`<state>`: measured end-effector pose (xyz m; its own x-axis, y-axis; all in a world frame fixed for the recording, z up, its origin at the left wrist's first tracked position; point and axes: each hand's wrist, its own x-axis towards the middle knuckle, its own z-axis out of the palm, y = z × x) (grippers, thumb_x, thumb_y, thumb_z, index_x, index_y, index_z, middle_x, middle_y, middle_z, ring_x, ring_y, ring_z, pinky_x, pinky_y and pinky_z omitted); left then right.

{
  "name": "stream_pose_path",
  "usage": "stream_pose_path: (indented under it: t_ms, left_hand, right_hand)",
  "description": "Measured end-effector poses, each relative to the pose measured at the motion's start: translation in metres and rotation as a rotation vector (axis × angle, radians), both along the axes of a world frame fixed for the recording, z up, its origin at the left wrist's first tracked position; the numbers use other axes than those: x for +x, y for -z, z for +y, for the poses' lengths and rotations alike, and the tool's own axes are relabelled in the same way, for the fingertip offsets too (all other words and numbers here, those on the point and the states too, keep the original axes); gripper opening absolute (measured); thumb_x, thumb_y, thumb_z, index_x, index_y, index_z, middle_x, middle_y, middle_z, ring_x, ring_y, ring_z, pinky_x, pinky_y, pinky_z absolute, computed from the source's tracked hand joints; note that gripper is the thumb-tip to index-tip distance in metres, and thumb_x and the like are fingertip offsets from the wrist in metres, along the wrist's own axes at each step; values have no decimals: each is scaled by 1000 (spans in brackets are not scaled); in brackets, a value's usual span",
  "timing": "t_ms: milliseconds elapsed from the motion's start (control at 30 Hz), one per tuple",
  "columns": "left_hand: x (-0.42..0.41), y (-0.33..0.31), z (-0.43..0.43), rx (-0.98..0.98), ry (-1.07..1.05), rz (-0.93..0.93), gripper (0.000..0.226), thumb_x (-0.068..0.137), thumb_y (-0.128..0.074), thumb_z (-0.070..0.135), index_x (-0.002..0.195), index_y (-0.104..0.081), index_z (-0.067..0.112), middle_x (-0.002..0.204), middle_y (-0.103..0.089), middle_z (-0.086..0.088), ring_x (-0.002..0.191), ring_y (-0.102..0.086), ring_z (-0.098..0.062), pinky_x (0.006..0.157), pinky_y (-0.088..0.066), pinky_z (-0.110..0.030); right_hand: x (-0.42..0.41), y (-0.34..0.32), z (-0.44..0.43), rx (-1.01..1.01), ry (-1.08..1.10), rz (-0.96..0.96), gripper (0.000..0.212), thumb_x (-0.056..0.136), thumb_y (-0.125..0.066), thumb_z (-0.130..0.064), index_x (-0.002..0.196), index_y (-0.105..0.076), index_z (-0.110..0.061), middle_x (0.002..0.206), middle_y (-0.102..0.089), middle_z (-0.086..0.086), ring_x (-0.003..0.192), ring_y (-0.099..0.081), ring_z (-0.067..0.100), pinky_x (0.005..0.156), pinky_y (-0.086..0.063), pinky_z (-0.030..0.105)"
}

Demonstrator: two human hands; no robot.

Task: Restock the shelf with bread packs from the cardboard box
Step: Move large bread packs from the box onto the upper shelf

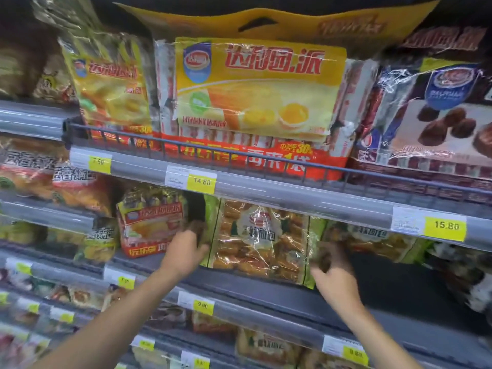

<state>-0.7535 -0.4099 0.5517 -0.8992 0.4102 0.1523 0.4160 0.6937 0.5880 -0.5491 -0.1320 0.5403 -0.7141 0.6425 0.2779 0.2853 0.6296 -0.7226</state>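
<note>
Left hand (186, 249) clamps the left edge of the bread pack (259, 242), right hand (331, 270) clamps its lower right corner. Pack stands upright on the shelf (266, 291), just under the 14.80 price tag (201, 182).

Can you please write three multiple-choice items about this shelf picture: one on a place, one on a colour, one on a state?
1. Where does the bread pack between the hands stand?
A. the shelf under the 14.80 tag
B. the floor
C. a cart

2. What colour are the price tags?
A. blue
B. yellow
C. pink

3. How is the pack held?
A. one hand only
B. untouched
C. both hands at its sides

Key: 1 A, it stands on the shelf below that tag; 2 B, all are yellow; 3 C, left hand and right hand flank it.
</note>
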Motion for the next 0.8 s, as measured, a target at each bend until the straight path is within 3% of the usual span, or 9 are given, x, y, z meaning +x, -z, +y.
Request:
stream_pose_path:
  t_ms: [67,133,267,433,600,800]
  left_hand:
    - [5,3,5,-107,61,34,10,90,-60,23,95,-63,14,71,-64,-7,66,-62,-30,54,-40,-33]
    - [5,8,11,-223,158,-39,18,92,-56,29,96,-70,19,73,-67,-1,65,-63,-22,55,-43,-33]
    - [3,12,19,-336,270,-80,21,96,-54,29,107,-72,33,87,-65,6,71,-57,-14,66,-44,-28]
    - [-8,23,25,-360,271,-36,21,96,-56,30,112,-69,32,104,-71,0,100,-66,-22,81,-49,-29]
    - [-15,32,29,-353,294,-50,31,95,-58,28,126,-61,30,127,-68,-4,116,-63,-27,92,-50,-31]
    - [-27,36,35,-348,298,-97,50,93,-59,29,142,-49,34,147,-53,0,130,-54,-26,104,-47,-35]
  right_hand:
    - [2,2,-12,58,-156,-186,12,90,-64,-33,99,-60,-40,77,-64,-15,59,-55,-2,54,-43,18]
    - [-2,7,-18,66,-255,-318,4,90,-60,-39,93,-62,-41,77,-68,-16,66,-61,0,65,-51,24]
    - [-10,14,-14,87,-319,-407,15,92,-58,-44,106,-61,-41,89,-66,-22,84,-61,-2,77,-51,26]
    - [-18,21,-5,92,-352,-408,20,95,-59,-41,115,-60,-39,104,-63,-24,92,-58,-4,74,-42,13]
    - [-34,35,5,86,-374,-411,30,92,-61,-41,122,-57,-38,114,-58,-18,105,-57,4,94,-48,25]
    - [-57,38,14,65,-385,-464,39,92,-63,-37,130,-53,-35,121,-52,-19,114,-54,5,98,-45,25]
